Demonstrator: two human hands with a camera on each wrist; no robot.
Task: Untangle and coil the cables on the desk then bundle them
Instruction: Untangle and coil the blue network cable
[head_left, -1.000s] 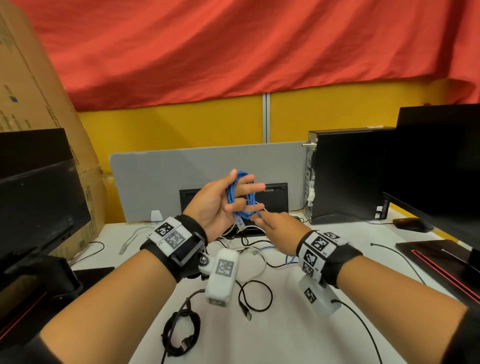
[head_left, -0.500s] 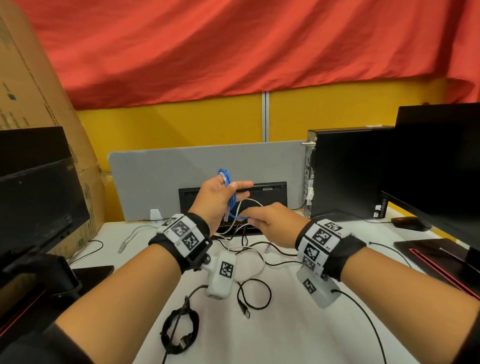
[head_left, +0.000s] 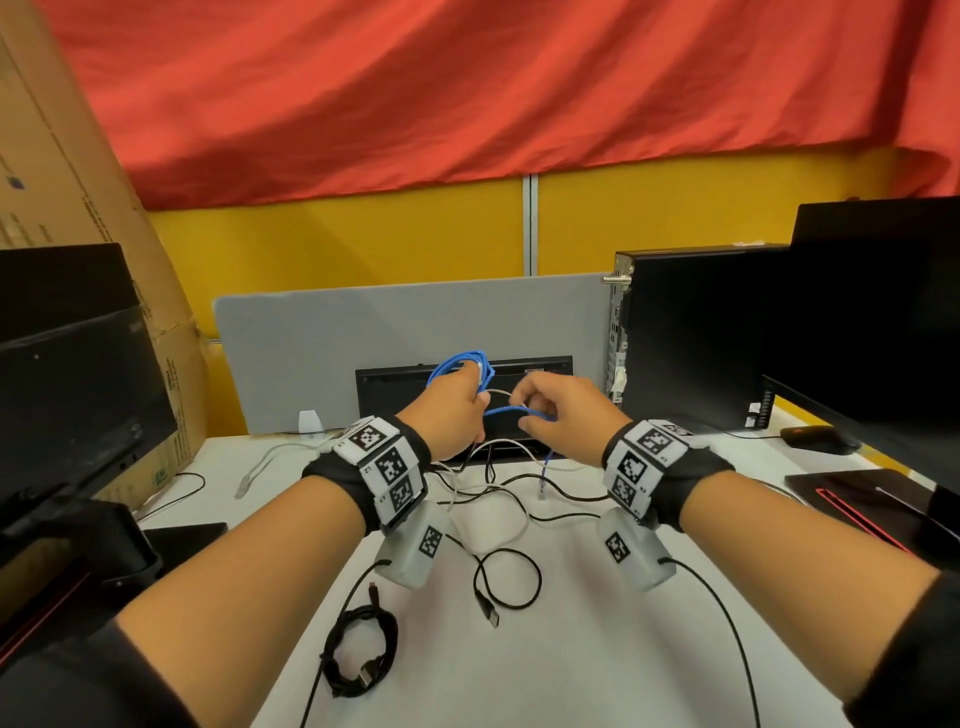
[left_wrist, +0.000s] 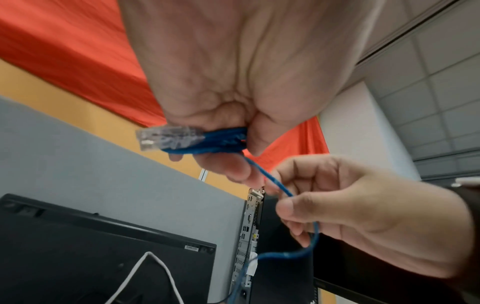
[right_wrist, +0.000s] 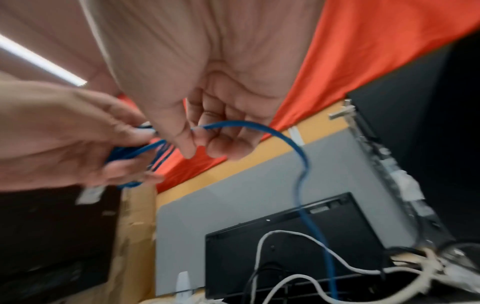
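A bunch of blue cable (head_left: 457, 364) loops is gripped in the left hand (head_left: 449, 423), held up just above the middle of the head view; in the left wrist view the fingers are seen curled round the bunched strands (left_wrist: 221, 142), with a clear plug (left_wrist: 166, 137) sticking out toward the left of the frame. The free length of the same cable is pinched between thumb and fingers of the right hand (head_left: 563, 421), close beside the left hand, and its tail is seen hanging down toward the white desk (head_left: 571, 665), ending in a plug (head_left: 542, 491) near the centre. In the right wrist view the strand (right_wrist: 259, 126) is seen arching out of the pinch and dropping toward the lower right. A tangle of white and black cables (head_left: 498, 483) is spread on the desk under the hands. A coiled black cable (head_left: 361, 652) lies at lower centre-left, and a loose black loop with a plug (head_left: 506, 582) lies to its right. A grey panel (head_left: 363, 332) and a black keyboard (head_left: 535, 369) stand behind the hands, a computer tower (head_left: 691, 332) at the right.
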